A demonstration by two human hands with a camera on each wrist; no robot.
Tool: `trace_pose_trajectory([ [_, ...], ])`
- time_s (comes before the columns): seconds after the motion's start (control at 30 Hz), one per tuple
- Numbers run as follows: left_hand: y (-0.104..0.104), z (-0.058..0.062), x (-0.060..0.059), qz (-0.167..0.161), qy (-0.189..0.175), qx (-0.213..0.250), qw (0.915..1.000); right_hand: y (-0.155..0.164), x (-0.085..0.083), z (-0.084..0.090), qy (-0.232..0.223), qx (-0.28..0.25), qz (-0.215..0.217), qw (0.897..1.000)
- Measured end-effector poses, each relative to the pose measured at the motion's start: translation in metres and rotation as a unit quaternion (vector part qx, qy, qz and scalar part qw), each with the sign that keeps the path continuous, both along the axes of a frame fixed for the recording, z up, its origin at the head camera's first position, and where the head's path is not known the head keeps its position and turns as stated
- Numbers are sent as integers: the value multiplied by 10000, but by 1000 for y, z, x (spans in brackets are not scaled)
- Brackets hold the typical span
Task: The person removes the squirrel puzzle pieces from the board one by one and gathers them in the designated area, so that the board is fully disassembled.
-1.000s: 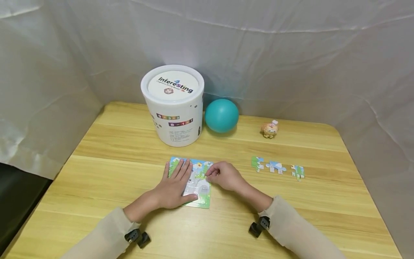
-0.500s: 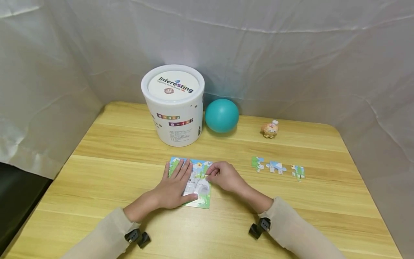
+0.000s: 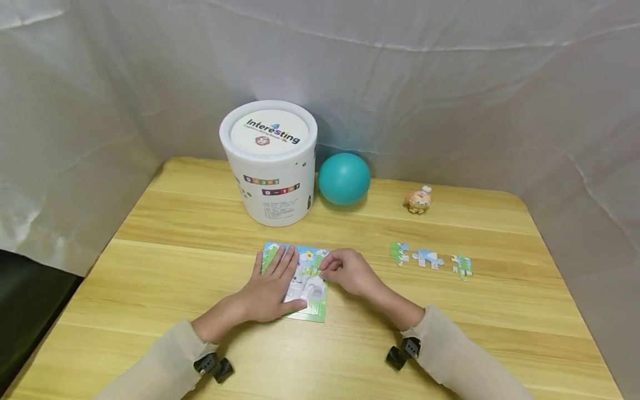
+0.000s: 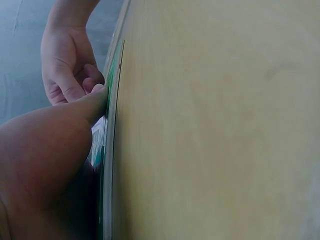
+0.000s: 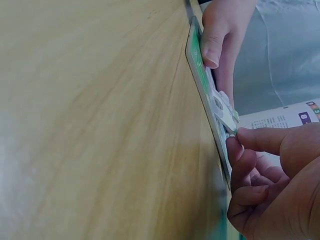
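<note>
A small picture puzzle board [image 3: 314, 309] lies on the wooden table [image 3: 175, 250] near its middle. My left hand [image 3: 280, 278] rests flat on the board's left half with straight fingers. My right hand [image 3: 324, 270] is curled at the board's right edge, and index finger and thumb pinch a puzzle piece [image 5: 225, 112] tilted up off the board [image 5: 199, 62]. In the right wrist view, the left hand's fingers [image 5: 219, 35] lie on the board beyond that piece. The left wrist view shows the board's edge [image 4: 112, 95] with my right hand [image 4: 67, 70] behind it.
Three loose puzzle pieces [image 3: 428, 258] lie in a row to the right of the board. A white lidded tub [image 3: 268, 161], a teal ball [image 3: 344, 179] and a small toy figure [image 3: 418, 200] stand along the back. White cloth walls surround the table.
</note>
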State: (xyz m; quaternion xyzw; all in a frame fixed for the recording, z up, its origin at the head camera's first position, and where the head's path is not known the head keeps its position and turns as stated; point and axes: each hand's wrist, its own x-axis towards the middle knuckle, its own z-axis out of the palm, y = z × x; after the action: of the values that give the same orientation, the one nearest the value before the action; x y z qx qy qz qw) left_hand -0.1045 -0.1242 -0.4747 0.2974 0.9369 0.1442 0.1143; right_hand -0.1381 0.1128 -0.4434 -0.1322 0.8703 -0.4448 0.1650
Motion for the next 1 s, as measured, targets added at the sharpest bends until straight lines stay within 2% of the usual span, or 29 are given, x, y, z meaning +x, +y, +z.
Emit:
trace_pose_trajectory([
  [0.1,0,0,0,-2,-36,27,10000,1,0,-2,-26,-96,73,9999],
  [0.23,0,6,1,-9,-187,110,9998,2,0,-4,-30,-132,95,9999],
  [0.47,3,15,0,-25,-293,-110,9995,3,0,-2,-221,-169,4,9996],
  [1.0,5,16,1,57,-377,-116,9992,4,-2,-1,-583,-301,-304,9974],
])
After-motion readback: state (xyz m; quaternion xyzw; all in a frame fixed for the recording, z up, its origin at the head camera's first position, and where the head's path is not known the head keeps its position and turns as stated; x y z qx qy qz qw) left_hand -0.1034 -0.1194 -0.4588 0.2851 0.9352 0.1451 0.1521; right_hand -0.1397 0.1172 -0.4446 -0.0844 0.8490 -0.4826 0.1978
